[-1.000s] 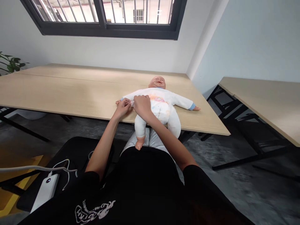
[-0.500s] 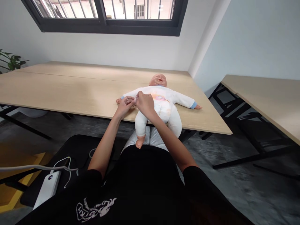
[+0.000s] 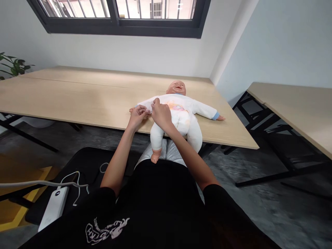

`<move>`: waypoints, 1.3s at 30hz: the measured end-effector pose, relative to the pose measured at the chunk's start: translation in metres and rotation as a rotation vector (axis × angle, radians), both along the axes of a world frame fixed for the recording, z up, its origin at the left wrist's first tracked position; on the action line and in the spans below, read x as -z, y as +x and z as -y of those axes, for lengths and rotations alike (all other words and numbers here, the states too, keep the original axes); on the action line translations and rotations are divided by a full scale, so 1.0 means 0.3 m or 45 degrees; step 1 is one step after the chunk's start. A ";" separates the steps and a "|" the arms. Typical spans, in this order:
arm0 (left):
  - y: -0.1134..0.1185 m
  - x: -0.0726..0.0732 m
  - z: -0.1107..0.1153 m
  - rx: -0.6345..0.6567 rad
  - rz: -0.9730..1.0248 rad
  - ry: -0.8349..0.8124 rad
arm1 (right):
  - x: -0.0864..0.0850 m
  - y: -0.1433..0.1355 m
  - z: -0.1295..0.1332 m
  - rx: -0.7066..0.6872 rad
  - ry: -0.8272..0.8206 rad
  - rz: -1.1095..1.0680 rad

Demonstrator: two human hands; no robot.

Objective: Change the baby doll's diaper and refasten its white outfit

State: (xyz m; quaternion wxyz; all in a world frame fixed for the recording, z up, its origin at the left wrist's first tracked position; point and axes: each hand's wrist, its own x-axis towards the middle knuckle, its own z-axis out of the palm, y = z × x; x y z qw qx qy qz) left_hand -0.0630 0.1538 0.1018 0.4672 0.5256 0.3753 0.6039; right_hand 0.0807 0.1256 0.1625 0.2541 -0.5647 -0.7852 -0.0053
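Below the window (image 3: 116, 26), doll (image 3: 182, 119) on table (image 3: 85, 97)

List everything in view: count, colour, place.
doll: one, white suit, on main table
main table: one seamed, pale wood, centre
side table: one, pale wood, right
window: one, dark frame, top
walls: two, pale, behind tables
floor: one, grey, below
plant: one, green, left
chair: one, black, lower left
device: one, white, on chair
cables: count unclear, whitish, by device
ring: one, pale, on chair
unclear object: one, yellow, lower left
shirt: one, black, bottom
trousers: one, grey, below doll
left hand: one, bare, beside doll
right hand: one, bare, over doll
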 end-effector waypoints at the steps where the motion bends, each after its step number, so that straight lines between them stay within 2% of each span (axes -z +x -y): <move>1: -0.001 0.002 -0.001 -0.002 0.019 -0.008 | 0.002 0.001 -0.002 -0.011 0.017 -0.046; 5: -0.006 0.008 -0.007 -0.009 0.059 -0.014 | 0.011 0.015 -0.019 -0.162 0.007 -0.233; 9: -0.010 0.016 -0.019 -0.061 0.079 -0.029 | 0.010 0.035 -0.023 -0.256 -0.083 -0.254; 16: -0.010 0.016 -0.012 -0.046 0.083 0.043 | -0.009 0.032 0.002 -0.170 -0.060 -0.188; 22: -0.012 0.002 0.007 0.026 0.070 0.086 | -0.023 0.030 0.014 -0.180 -0.136 -0.235; 29: -0.013 0.001 0.013 0.016 0.088 0.089 | 0.007 0.031 0.000 -0.182 -0.033 0.014; 35: -0.012 0.007 0.008 -0.012 0.057 0.068 | 0.009 0.033 -0.017 -0.179 0.001 -0.039; 39: -0.011 0.001 0.016 0.012 0.063 0.081 | 0.006 0.036 -0.019 -0.187 -0.067 -0.017</move>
